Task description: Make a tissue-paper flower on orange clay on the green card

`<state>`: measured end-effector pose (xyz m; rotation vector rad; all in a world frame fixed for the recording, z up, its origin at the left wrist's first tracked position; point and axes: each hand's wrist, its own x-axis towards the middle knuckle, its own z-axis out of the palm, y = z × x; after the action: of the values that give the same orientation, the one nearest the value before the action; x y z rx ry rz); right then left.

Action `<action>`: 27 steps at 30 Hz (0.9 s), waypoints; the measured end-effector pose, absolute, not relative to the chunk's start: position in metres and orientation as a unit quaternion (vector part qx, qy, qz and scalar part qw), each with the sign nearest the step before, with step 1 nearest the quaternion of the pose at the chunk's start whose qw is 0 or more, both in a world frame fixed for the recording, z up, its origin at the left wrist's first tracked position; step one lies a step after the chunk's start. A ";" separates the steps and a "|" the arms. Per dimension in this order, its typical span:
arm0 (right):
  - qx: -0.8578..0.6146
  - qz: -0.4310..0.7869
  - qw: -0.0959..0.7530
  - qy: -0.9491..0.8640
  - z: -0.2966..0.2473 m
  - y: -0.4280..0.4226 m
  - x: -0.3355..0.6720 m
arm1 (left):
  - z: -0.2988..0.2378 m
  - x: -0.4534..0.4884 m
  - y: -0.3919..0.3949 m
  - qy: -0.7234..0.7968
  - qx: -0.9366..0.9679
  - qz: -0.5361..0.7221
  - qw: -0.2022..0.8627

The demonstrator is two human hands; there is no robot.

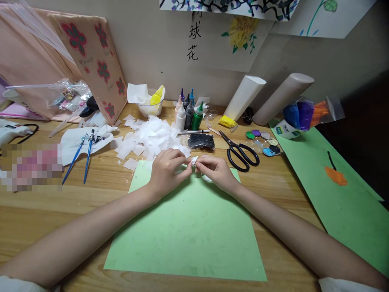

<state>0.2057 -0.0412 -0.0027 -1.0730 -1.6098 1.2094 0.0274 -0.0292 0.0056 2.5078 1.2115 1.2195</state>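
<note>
My left hand and my right hand meet over the far edge of a light green paper sheet on the wooden table. Both hands are closed in a pinch on one small piece of white tissue paper held between their fingertips. Just beyond my hands lies a heap of white tissue squares. Black-handled scissors lie just right of my right hand.
Several small paint bottles and a plastic cup stand near the wall. Two blue brushes lie at left, small paint pots at right. Two white rolls lean on the wall. A second green sheet runs along the right.
</note>
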 end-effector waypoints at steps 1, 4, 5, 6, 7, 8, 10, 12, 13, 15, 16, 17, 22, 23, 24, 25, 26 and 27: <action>-0.427 0.482 0.419 -0.640 -0.003 -0.041 0.206 | 0.006 0.027 -0.029 0.397 0.824 0.401 0.050; -0.427 0.487 0.420 -0.636 -0.003 -0.042 0.205 | 0.006 0.027 -0.029 0.398 0.826 0.397 0.054; -0.428 0.488 0.419 -0.635 -0.003 -0.042 0.205 | 0.006 0.028 -0.030 0.398 0.826 0.394 0.057; -0.430 0.489 0.418 -0.634 -0.003 -0.042 0.205 | 0.006 0.028 -0.030 0.400 0.827 0.391 0.059; -0.432 0.489 0.417 -0.633 -0.002 -0.043 0.205 | 0.006 0.028 -0.029 0.401 0.827 0.389 0.061; -0.434 0.488 0.417 -0.633 -0.002 -0.043 0.204 | 0.006 0.028 -0.029 0.402 0.827 0.388 0.062; -0.440 0.484 0.415 -0.632 -0.002 -0.043 0.204 | 0.006 0.028 -0.029 0.401 0.828 0.387 0.063; -0.447 0.478 0.415 -0.632 -0.003 -0.042 0.204 | 0.005 0.027 -0.029 0.397 0.831 0.384 0.068; -0.449 0.474 0.416 -0.632 -0.003 -0.042 0.204 | 0.005 0.027 -0.028 0.393 0.834 0.381 0.073; -0.452 0.468 0.424 -0.629 -0.003 -0.041 0.204 | 0.005 0.027 -0.028 0.386 0.841 0.370 0.081; -0.453 0.467 0.430 -0.626 -0.002 -0.041 0.204 | 0.005 0.027 -0.028 0.382 0.846 0.362 0.084; -0.453 0.466 0.435 -0.622 -0.002 -0.041 0.204 | 0.004 0.028 -0.028 0.378 0.852 0.352 0.084; -0.452 0.468 0.431 -0.625 0.001 -0.041 0.204 | 0.003 0.028 -0.028 0.378 0.865 0.320 0.079; -0.452 0.466 0.430 -0.628 0.000 -0.041 0.204 | 0.004 0.028 -0.028 0.383 0.863 0.318 0.083; -0.453 0.464 0.429 -0.629 0.000 -0.041 0.204 | 0.004 0.028 -0.028 0.387 0.861 0.318 0.090; -0.454 0.461 0.429 -0.630 0.000 -0.041 0.204 | 0.004 0.028 -0.028 0.392 0.857 0.319 0.099; -0.456 0.458 0.429 -0.630 -0.001 -0.041 0.204 | 0.005 0.028 -0.027 0.400 0.851 0.323 0.109; -0.459 0.457 0.428 -0.630 -0.001 -0.041 0.204 | 0.006 0.027 -0.026 0.408 0.843 0.328 0.121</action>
<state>0.2044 -0.0412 -0.0014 -1.1461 -1.5745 1.1415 0.0274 -0.0263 0.0058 2.4623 1.1925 0.9568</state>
